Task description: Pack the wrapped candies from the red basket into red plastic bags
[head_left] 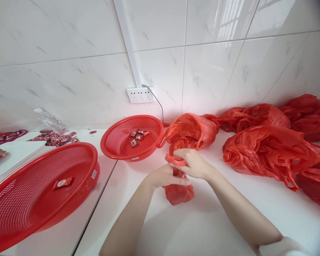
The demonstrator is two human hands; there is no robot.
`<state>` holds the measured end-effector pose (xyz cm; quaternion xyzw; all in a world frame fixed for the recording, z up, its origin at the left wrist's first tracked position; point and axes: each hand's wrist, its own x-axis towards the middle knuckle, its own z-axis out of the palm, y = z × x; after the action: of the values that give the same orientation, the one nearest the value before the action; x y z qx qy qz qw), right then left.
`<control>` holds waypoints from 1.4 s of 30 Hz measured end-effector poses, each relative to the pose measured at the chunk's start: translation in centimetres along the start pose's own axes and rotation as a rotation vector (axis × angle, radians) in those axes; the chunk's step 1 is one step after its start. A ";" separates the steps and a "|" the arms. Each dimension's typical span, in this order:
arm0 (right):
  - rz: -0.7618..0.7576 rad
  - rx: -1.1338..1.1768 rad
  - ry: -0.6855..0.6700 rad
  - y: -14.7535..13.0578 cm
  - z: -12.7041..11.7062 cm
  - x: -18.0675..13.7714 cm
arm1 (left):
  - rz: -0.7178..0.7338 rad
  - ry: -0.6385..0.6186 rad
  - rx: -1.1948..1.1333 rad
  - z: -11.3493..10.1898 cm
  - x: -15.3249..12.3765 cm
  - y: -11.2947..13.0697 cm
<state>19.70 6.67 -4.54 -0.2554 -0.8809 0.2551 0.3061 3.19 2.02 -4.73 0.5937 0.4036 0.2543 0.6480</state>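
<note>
Both hands are closed on a small red plastic bag at the middle of the white table. My left hand grips its gathered neck from the left, with the fingers partly behind the plastic. From the right, my right hand pinches the twisted upper part, where a loop of red plastic sticks out to the left. The bag's rounded lower end hangs below my hands; its contents cannot be made out. Just behind them lies a larger open red plastic bag.
A red mesh basket with several small wrapped packets stands behind left. Nearer left, a bigger basket holds one packet. More red bags line the right. A clear bottle lies by packets near the tiled wall, below a socket strip.
</note>
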 end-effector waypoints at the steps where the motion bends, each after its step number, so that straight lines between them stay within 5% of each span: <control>1: 0.026 0.073 -0.032 -0.1 -0.2 -0.1 | 0.023 0.063 0.022 0.3 0.0 0.1; 6: 0.057 0.540 -0.092 0.0 -2.1 -0.4 | -0.100 0.234 -0.163 -0.2 0.0 0.0; 9: 0.059 0.407 -0.089 0.6 -2.9 -0.6 | -0.163 0.253 -0.258 -1.3 -0.5 -0.1; 16: 0.003 0.181 -0.006 1.6 -3.0 -0.5 | -0.227 0.075 -0.395 -1.7 -1.3 0.3; 20: -0.067 0.054 0.033 1.2 -4.0 -0.8 | -0.149 0.101 -0.410 -2.4 -0.6 -0.4; 26: -0.030 0.177 -0.299 0.4 -4.0 -1.6 | 0.076 0.299 -0.493 -2.4 0.2 -0.6; 28: 0.016 0.173 -0.305 0.4 -3.7 -1.6 | 0.130 0.312 -0.486 -2.2 0.0 -0.3; 33: 0.049 0.239 0.056 0.1 -3.0 -1.2 | 0.181 0.222 -0.298 -1.8 -0.9 0.7; 42: 0.012 0.776 -0.199 1.4 -0.5 -0.7 | 0.103 0.041 -0.161 -1.9 -2.0 1.3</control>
<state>20.92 7.43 -5.38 -0.1001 -0.7431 0.5940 0.2916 0.76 1.70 -2.97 0.5543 0.3640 0.3311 0.6713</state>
